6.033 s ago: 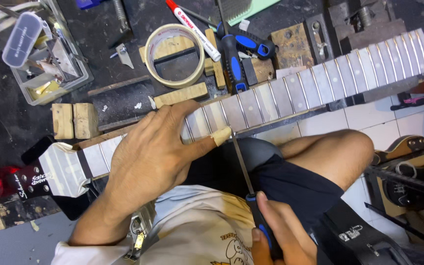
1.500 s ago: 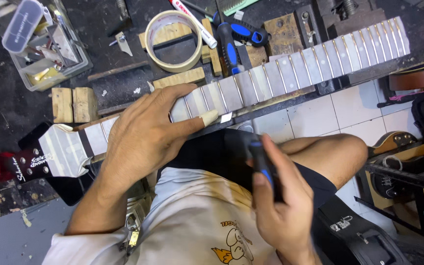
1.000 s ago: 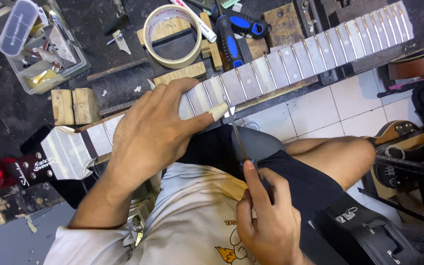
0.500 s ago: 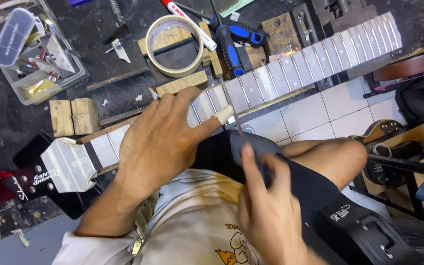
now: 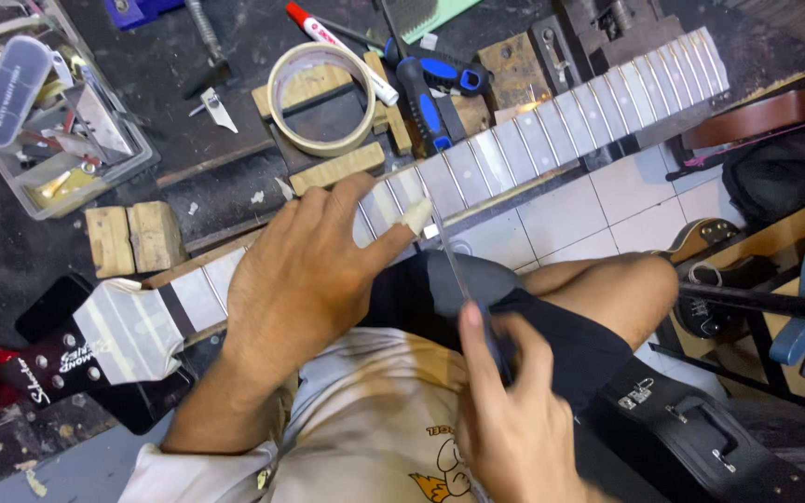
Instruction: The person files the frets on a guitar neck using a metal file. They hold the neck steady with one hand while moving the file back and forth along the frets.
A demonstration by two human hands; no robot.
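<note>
Left hand is spread flat on the guitar neck, fingers apart, pinning it down across the lap and the dark tabletop. The thumb is wrapped in tape and sits right at the neck's near edge. Right hand is closed around a thin file, with the tip touching the neck edge just beside that thumb. The neck runs diagonally, frets up toward the top right. Behind it: a tape roll, a marker, two wood blocks, and a parts tray.
</note>
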